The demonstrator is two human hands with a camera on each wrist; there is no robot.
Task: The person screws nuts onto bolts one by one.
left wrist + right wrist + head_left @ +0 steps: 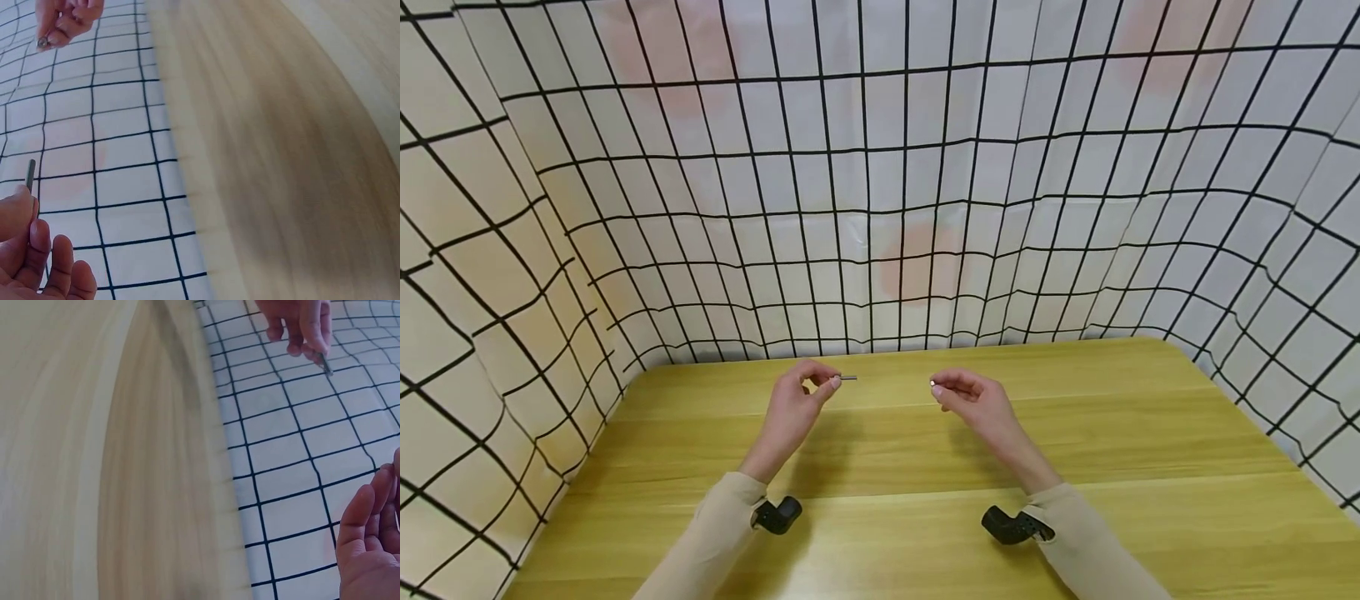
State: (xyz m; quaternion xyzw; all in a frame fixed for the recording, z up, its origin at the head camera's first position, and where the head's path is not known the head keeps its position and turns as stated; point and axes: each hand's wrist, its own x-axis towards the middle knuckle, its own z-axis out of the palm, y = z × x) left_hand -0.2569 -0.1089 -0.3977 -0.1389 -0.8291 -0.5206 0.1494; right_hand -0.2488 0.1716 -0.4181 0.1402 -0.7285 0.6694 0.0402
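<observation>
Metal pin [847, 378] and small nut [933, 384] held apart in mid-air above the wooden table [1075, 467].
Left hand [797, 400] pinches the pin's end, right hand [973, 398] pinches the nut between fingertips; such slight holds risk a drop or misaligned mating.

Light wooden table [1150, 467], white cloth with black grid [880, 167] draped behind and along both sides

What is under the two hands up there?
Bare wooden table lies under the left hand and right hand, which hover above it. The left pinches a thin metal pin, the right a tiny silvery piece, mostly covered by its fingers.
</observation>
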